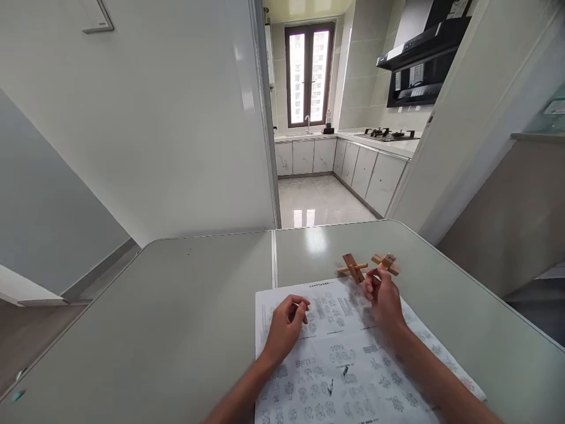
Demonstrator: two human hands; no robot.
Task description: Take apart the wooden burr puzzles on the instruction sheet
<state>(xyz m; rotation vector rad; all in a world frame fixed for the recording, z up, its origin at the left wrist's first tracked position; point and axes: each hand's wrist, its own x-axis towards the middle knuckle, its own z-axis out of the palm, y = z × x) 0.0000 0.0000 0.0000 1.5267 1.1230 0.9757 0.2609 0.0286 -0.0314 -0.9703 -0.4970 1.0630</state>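
My left hand [288, 323] rests on the printed sheet [326, 344], its fingers curled in toward the thumb, with nothing visible in them. At the sheet's far right edge, my right hand [385, 297] pinches at a wooden puzzle piece [386, 261], one of a few small notched sticks that cross each other there. The fingertips partly cover these sticks. Just left of that hand lies another crossed pair: a flat brown stick [353, 268] and a thin, lighter rod [344, 270]. Rows of small line drawings fill the sheet, along with two dark pen marks.
The pale table [198, 318] has a seam [274, 259] running away from me and a rounded far right corner. A small teal object [18, 395] sits at its near left edge. Past a white wall [176, 118], a doorway opens on a kitchen with a gas stove [388, 135].
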